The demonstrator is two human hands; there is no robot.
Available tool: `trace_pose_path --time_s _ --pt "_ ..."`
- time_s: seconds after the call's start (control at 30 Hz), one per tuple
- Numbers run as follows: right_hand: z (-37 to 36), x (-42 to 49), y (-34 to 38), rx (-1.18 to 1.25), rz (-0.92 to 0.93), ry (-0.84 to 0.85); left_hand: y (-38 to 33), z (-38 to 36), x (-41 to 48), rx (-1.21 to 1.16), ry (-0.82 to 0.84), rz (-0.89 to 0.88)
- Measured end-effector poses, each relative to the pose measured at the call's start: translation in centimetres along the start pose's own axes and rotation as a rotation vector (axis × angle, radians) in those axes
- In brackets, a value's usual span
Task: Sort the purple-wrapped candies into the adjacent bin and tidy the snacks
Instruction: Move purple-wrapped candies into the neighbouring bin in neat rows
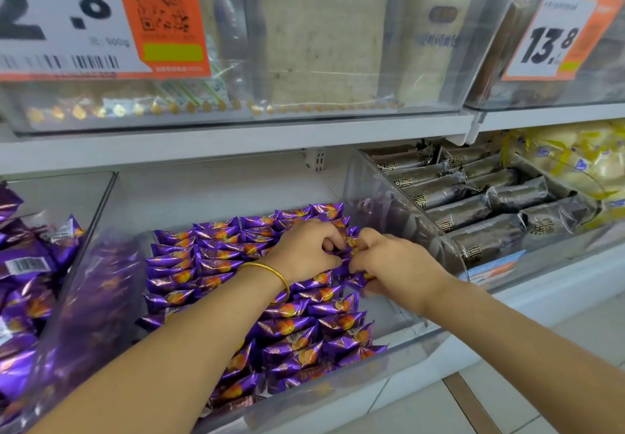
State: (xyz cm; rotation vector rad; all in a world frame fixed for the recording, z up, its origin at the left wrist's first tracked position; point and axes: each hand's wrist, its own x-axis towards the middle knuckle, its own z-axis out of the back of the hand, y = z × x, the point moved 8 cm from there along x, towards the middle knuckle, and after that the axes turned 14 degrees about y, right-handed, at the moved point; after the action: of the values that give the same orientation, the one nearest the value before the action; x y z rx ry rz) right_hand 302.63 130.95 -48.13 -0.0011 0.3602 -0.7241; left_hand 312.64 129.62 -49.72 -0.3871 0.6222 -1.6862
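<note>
Your left hand (306,247) and right hand (395,261) both curl round purple-wrapped candies (216,257) at the far right of the middle bin (338,396), whose rows look mostly neat, while the left bin (67,193) holds a loose heap probably yet to be sorted.

Showing glossy purple with orange-yellow rounds on the candies (216,257) at centre; glinting gold on the bangle (270,269); showing orange and white with black numerals on the price tag (101,17), upper left.

Left price tag (67,17): "2.8", "500g", w/ QR code (159,2); right price tag (554,36): "13.8".
</note>
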Motion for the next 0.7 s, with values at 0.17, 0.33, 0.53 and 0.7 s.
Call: trace_pose_path --time_s 0.17,0.33,0.53,0.7 --pt "-1.2 0.8 -1.0 0.244 -0.035 0.044 0.0 0.0 -0.2 -0.02 -0.023 0.003" --pt "-1.8 1.6 -1.3 0.354 -0.082 0.057 -0.2 0.5 -0.6 -0.057 -0.03 0.001" --pt "-0.4 0.9 0.2 -0.013 -0.096 -0.022 -0.7 0.7 -1.2 0.028 -0.038 -0.001" --pt "-0.8 1.5 -0.2 0.012 -0.126 0.011 -1.0 0.7 -1.4 0.058 -0.039 0.004"
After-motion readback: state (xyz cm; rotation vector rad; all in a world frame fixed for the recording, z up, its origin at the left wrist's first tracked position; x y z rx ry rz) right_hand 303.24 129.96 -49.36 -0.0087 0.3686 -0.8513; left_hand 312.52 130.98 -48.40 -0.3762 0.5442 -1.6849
